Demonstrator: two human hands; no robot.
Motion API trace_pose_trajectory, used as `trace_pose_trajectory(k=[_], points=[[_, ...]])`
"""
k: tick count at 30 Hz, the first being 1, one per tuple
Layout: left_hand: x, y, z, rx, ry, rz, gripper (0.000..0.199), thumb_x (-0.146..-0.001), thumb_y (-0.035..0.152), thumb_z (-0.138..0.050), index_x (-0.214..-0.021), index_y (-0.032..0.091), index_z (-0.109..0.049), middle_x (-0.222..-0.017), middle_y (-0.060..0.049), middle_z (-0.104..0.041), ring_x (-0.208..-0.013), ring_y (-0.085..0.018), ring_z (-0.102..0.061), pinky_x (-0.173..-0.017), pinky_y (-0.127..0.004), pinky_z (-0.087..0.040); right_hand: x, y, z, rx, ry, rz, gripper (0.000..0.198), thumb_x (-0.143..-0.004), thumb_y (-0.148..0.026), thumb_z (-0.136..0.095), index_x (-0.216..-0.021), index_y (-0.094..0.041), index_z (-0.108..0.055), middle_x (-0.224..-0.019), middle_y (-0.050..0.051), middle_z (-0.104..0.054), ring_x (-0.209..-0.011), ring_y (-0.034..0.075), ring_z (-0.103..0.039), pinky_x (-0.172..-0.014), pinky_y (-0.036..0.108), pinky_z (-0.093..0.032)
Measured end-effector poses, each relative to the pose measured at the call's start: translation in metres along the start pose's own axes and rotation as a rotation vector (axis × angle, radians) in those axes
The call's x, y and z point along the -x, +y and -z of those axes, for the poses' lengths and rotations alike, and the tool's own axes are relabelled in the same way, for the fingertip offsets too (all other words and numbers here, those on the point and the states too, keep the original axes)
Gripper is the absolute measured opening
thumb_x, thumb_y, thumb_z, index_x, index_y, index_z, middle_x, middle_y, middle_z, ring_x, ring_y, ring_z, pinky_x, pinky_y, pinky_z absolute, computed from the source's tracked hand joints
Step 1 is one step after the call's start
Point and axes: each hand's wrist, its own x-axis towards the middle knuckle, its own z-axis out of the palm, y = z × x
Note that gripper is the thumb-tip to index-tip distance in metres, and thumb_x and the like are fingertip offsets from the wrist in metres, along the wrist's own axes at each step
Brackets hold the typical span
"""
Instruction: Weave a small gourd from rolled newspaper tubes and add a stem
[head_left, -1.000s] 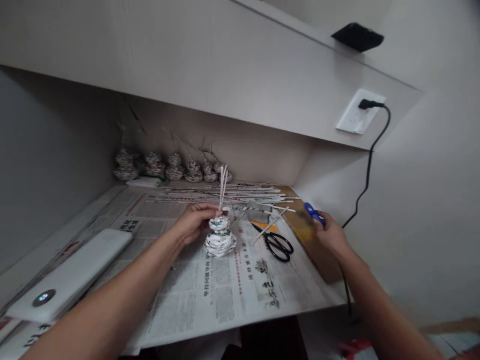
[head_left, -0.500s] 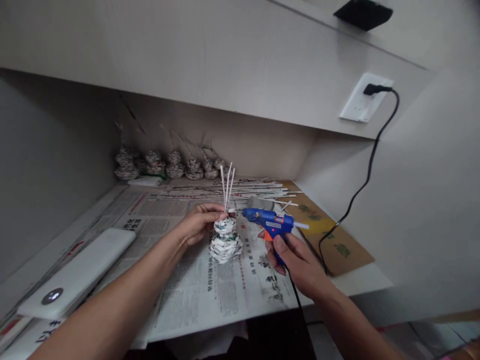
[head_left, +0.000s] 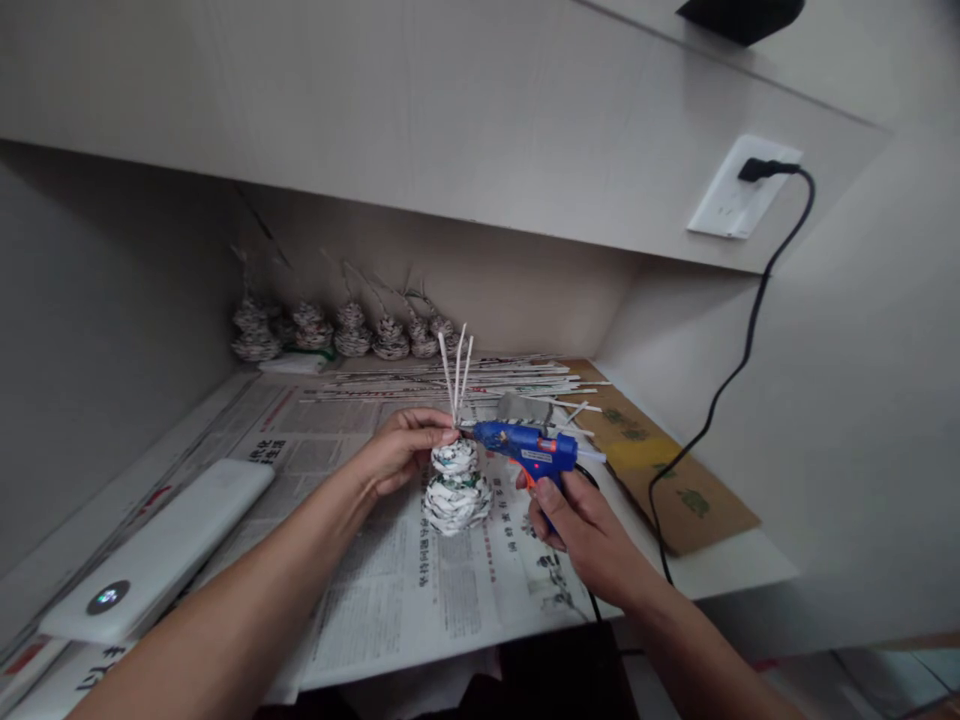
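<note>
A gourd shape woven from rolled newspaper [head_left: 457,500] stands upright above the newspaper-covered tabletop, with a few thin paper sticks [head_left: 456,375] rising from its neck. My left hand [head_left: 405,447] pinches the neck from the left, thumb and fingers closed on it. In my right hand [head_left: 574,525] is a blue hot glue gun [head_left: 529,450], its red light lit and a clear glue stick [head_left: 591,456] poking out the back. Its nozzle meets the neck beside my left fingertips. Whether glue is coming out cannot be seen.
Several finished paper gourds [head_left: 352,330] line the back wall. Loose paper sticks [head_left: 480,380] lie in front of them. Brown cardboard [head_left: 675,490] covers the right side, a white power bank [head_left: 161,550] the left. A black cord [head_left: 739,375] hangs from the wall socket [head_left: 744,188].
The glue gun has shifted slightly left and its nozzle is now closer against the gourd's neck. My left hand keeps its pinch. The view has shifted slightly.
</note>
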Motion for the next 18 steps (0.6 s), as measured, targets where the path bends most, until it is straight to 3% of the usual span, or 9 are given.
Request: trace_pose_trajectory(k=[18], points=[[0.0004,0.0009,0.0007,0.024,-0.022,0.015,0.022,-0.05,0.014,-0.083,-0.068,0.015,-0.071,-0.065,-0.005,-0.071,-0.053,-0.013,-0.064,-0.053,-0.022,-0.052,-0.0008,-0.0006,-0.0011,0.151,0.044,0.132,0.028,-0.096,-0.046,-0.038,-0.097,-0.022,-0.052,-0.07,-0.002,-0.048,-0.062,0.013,-0.043,-0.058,0.026,-0.039]])
